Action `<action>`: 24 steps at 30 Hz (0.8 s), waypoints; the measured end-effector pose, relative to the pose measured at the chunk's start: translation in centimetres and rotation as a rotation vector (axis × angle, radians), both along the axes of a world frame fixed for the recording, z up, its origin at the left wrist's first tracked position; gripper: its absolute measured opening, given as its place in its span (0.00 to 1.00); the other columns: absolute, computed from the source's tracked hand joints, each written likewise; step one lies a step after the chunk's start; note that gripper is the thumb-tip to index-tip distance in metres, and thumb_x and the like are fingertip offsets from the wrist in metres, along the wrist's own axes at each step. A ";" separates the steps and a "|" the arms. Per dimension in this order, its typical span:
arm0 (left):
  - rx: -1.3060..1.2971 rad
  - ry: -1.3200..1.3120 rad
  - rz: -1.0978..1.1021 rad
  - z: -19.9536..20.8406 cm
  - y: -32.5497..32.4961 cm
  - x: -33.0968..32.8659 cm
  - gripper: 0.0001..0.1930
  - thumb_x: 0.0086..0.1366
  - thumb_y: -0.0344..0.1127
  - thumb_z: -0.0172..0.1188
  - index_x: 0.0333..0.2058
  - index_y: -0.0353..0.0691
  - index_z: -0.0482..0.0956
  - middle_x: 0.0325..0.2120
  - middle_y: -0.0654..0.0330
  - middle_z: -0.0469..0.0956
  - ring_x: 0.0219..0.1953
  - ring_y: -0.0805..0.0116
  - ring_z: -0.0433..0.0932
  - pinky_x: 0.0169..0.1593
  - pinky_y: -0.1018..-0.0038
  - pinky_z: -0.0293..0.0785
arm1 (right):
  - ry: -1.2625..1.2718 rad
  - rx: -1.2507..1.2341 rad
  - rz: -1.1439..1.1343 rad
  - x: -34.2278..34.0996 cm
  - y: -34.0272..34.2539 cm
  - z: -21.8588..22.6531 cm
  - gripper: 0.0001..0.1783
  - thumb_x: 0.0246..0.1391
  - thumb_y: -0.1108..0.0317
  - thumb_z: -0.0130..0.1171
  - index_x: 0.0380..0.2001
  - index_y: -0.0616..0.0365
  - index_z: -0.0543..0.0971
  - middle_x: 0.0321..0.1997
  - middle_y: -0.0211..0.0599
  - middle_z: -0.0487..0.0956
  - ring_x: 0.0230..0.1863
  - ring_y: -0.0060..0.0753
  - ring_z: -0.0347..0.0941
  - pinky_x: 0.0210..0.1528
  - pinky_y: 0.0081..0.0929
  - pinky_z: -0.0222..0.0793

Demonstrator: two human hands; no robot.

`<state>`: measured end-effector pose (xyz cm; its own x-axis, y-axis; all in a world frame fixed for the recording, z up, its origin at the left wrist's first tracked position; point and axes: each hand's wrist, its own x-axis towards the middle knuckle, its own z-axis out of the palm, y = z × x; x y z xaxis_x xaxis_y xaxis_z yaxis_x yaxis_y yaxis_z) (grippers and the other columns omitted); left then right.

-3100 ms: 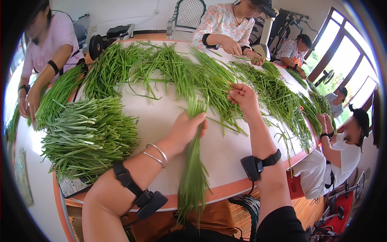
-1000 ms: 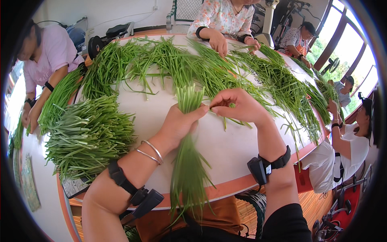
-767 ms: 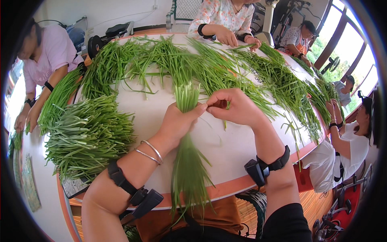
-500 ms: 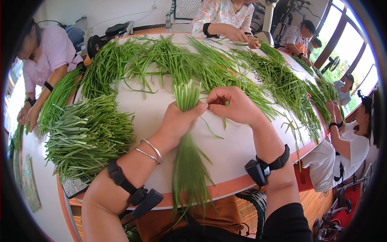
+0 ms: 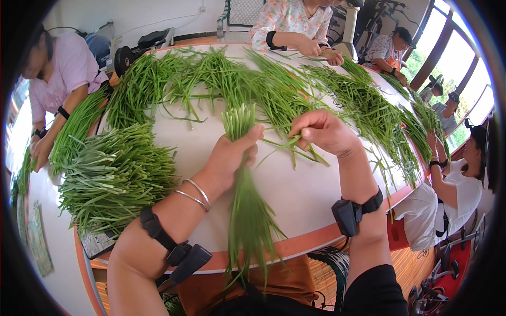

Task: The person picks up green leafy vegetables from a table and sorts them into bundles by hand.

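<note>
A bundle of garlic chives (image 5: pixel 246 203) is wrapped in the fingers of my left hand (image 5: pixel 232 155). Its pale cut ends point up and away, while the long leaves hang toward me over the table's near edge. To its right, my right hand (image 5: pixel 329 134) is closed in a pinch on a thin chive leaf (image 5: pixel 291 143), apart from the bundle. A few loose leaves lie on the white tabletop (image 5: pixel 203 142) below and beside that hand.
A thick stack of chives (image 5: pixel 118 179) stands at left. Loose chives (image 5: pixel 211 76) spread across the far side, and another long heap (image 5: pixel 369 105) runs along the right. Several co-workers sit around the table, one person (image 5: pixel 66 79) at left and another (image 5: pixel 295 26) opposite.
My right hand has moved right, away from the bundle, with a chive leaf in its pinch. My left hand still holds the bundle, shifted slightly left.
</note>
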<state>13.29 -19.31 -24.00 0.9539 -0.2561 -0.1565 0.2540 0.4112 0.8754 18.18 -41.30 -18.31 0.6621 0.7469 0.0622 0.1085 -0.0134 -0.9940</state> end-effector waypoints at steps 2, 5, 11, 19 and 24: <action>0.031 -0.037 0.001 0.2 -0.3 -0.2 0.15 0.59 0.41 0.58 0.40 0.36 0.71 0.17 0.70 0.63 0.17 0.82 0.60 0.20 0.86 0.56 | 0.033 0.212 0.103 0.7 -0.8 -0.2 0.14 0.55 0.69 0.51 0.42 0.67 0.74 0.28 0.31 0.76 0.26 0.19 0.69 0.33 0.17 0.66; 0.096 -0.092 -0.031 -0.1 -0.7 -0.2 0.18 0.59 0.37 0.57 0.46 0.34 0.70 0.20 0.68 0.67 0.17 0.82 0.61 0.20 0.85 0.58 | 0.180 0.670 -0.217 0.6 0.0 0.1 0.15 0.56 0.72 0.48 0.46 0.67 0.71 0.29 0.32 0.76 0.25 0.20 0.68 0.32 0.17 0.65; 0.129 -0.086 -0.092 0.2 -0.5 -0.1 0.21 0.59 0.38 0.57 0.48 0.33 0.69 0.33 0.59 0.76 0.18 0.82 0.64 0.22 0.84 0.63 | 0.103 0.410 -0.451 2.0 -0.8 -1.0 0.09 0.54 0.70 0.53 0.38 0.60 0.73 0.29 0.32 0.77 0.21 0.16 0.67 0.23 0.14 0.63; 0.085 -0.002 -0.174 1.2 -1.2 -1.1 0.17 0.62 0.43 0.52 0.41 0.35 0.72 0.34 0.57 0.76 0.25 0.74 0.72 0.27 0.78 0.69 | -0.098 -0.219 0.036 -1.4 2.3 0.2 0.08 0.46 0.76 0.60 0.32 0.64 0.76 0.29 0.29 0.75 0.30 0.18 0.70 0.31 0.16 0.65; 0.140 -0.031 -0.250 0.2 -0.8 -0.5 0.15 0.64 0.44 0.49 0.36 0.35 0.70 0.18 0.64 0.69 0.17 0.77 0.66 0.22 0.80 0.64 | -0.311 -0.372 -0.155 -2.1 3.1 0.7 0.16 0.45 0.76 0.60 0.40 0.61 0.73 0.29 0.27 0.74 0.32 0.16 0.69 0.33 0.16 0.65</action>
